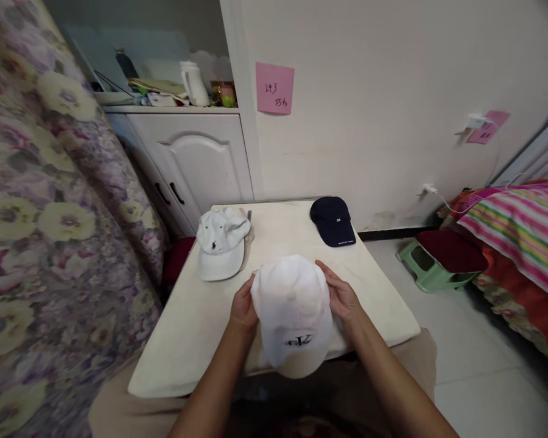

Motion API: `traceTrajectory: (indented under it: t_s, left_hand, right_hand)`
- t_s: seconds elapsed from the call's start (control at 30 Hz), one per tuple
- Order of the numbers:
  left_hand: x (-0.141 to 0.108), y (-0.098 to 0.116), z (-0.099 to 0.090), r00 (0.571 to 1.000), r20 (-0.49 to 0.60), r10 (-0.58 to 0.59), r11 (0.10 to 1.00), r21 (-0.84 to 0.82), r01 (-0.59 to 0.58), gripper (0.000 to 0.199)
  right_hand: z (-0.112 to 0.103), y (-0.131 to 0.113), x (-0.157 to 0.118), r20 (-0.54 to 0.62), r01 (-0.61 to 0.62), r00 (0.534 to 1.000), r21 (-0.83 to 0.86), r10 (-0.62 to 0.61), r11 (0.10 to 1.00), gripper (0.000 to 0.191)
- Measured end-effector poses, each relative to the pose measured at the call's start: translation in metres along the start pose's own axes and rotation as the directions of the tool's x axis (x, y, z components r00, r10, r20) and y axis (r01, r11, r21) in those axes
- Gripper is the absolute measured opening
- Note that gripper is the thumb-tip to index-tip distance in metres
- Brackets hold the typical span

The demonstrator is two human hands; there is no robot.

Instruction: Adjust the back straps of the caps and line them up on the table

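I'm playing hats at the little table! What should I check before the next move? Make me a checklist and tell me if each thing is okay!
1. Both hands on the white cap: ok, left hand on one side, right hand on the other.
2. White cap's peak pointing toward you: ok.
3. Inside of the white cap empty: cannot tell, it's hidden.
4. Navy cap well away from the table edge: not ok, it's right by the far right corner.
5. Crown of the pale cap on the left smooth: not ok, it's rumpled.
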State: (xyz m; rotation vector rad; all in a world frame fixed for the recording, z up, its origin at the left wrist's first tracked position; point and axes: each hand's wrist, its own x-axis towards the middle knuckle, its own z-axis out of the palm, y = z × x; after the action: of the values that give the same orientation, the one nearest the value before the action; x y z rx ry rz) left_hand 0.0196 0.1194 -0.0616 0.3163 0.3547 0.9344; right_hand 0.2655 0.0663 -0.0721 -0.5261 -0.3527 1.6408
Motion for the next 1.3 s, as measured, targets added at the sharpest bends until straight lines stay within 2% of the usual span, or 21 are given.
traceTrajectory:
  t_s: [0.17,0.23,0.33,0.43,0.5,0.6,0.73,0.9,1.1,1.3]
  left_hand:
    - [-0.022,0.007,0.023,0.992,0.049,0.113,0.984,0.130,-0.119,0.021]
    - [-0.030,0.010,0.036,0.986,0.076,0.148,0.971,0.177,-0.159,0.021]
    - [-0.039,0.014,0.055,0.977,0.174,0.121,0.946,0.277,-0.166,0.030]
    - [-0.047,0.016,0.068,0.969,0.245,0.041,0.909,0.393,-0.138,0.027]
    - [-0.052,0.016,0.071,0.972,0.235,0.017,0.906,0.408,-0.114,0.028]
    - [-0.061,0.014,0.072,0.978,0.208,0.001,0.899,0.428,-0.092,0.031]
    - [-0.070,0.009,0.077,0.980,0.197,-0.043,0.877,0.477,-0.057,0.030]
    - [-0.081,0.002,0.083,0.976,0.188,-0.108,0.859,0.513,-0.004,0.022]
    - [-0.090,0.000,0.081,0.970,0.206,-0.133,0.838,0.546,-0.001,0.022]
    - [-0.096,0.002,0.090,0.970,0.192,-0.151,0.763,0.646,-0.009,0.053]
  right_hand:
    - [0.029,-0.014,-0.023,0.013,0.037,0.999,-0.059,-0.037,0.998,0.043]
    - [0.043,-0.022,-0.032,0.052,0.068,0.997,-0.091,-0.063,0.994,0.041]
    - [0.058,-0.034,-0.046,0.145,0.116,0.985,-0.141,-0.095,0.983,0.040]
    - [0.060,-0.039,-0.059,0.190,0.121,0.979,-0.212,-0.081,0.970,0.035]
    - [0.058,-0.040,-0.066,0.197,0.110,0.978,-0.239,-0.063,0.965,0.036]
    - [0.058,-0.040,-0.073,0.218,0.070,0.976,-0.250,-0.014,0.966,0.050]
    - [0.071,-0.044,-0.078,0.308,0.011,0.947,-0.308,0.089,0.951,0.058]
    - [0.083,-0.049,-0.092,0.364,0.004,0.922,-0.339,0.128,0.941,0.046]
    - [0.077,-0.049,-0.107,0.299,0.022,0.950,-0.349,0.089,0.937,0.037]
    - [0.078,-0.048,-0.114,0.282,0.025,0.957,-0.297,0.062,0.954,0.031]
